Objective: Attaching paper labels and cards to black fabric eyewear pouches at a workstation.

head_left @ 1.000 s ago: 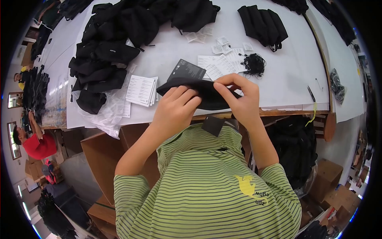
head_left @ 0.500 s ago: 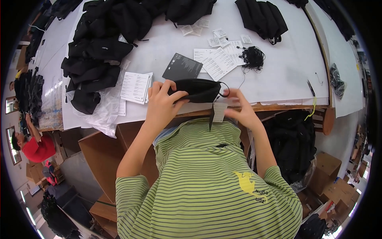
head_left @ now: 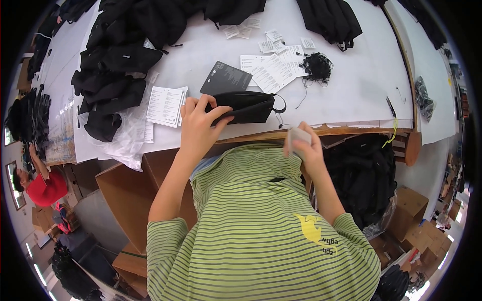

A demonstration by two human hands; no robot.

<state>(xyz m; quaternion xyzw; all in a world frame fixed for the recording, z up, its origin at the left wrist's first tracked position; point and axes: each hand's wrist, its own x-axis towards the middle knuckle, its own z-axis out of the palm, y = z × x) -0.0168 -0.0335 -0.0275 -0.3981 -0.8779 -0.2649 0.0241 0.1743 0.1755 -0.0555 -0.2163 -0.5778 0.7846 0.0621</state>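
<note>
A black zip pouch (head_left: 255, 111) lies at the near edge of the white table, with a round black loop (head_left: 281, 104) at its right end. My left hand (head_left: 199, 125) grips the pouch's left end, thumb and fingers pinching its upper edge. Off to the right, just in front of the table edge, my right hand (head_left: 312, 153) pinches a small pale tag (head_left: 299, 138), slightly smeared by motion. A thin dark string (head_left: 279, 120) hangs below the loop; whether it joins the tag I cannot tell. Behind the pouch rests a black printed card (head_left: 226, 79).
White printed cards (head_left: 273, 72) and a tangle of black strings (head_left: 318, 67) lie beyond the pouch. Another card stack (head_left: 164, 105) is at left, near piled black bags (head_left: 123, 60). Snips (head_left: 391, 107) with a yellow cord lie right. Cardboard boxes (head_left: 120, 200) stand below.
My right hand has left the pouch's loop and moved down toward me, now pinching the tag that hung there. My left hand still holds the pouch, shifted slightly left.
</note>
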